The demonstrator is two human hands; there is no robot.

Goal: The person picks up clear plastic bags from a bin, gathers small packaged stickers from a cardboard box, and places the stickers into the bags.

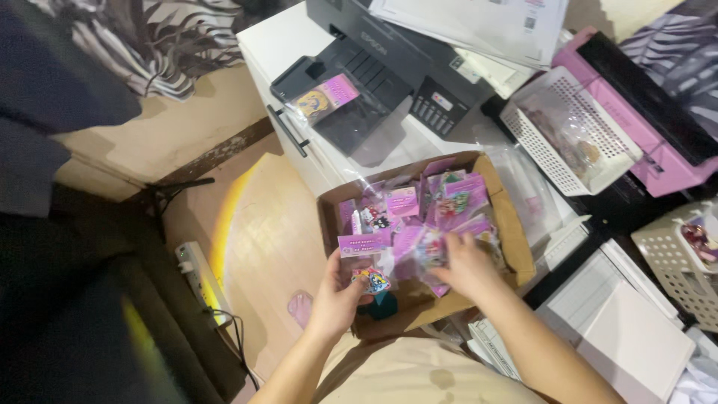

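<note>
Small clear packet (372,280) with a colourful sticker sits at the near edge of the cardboard box (516,239), pinched in the left hand (338,295), fingers closed on it. Right hand (465,265) is down in the pile of pink packets (430,213), fingers curled; can't tell if it grips one. Sorting looks early: box mostly full. Printer (389,67) and white baskets (561,138) behind.

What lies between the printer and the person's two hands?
In the head view, a cardboard box of clear-bagged pink packets lies between the printer and the left hand and right hand.
</note>
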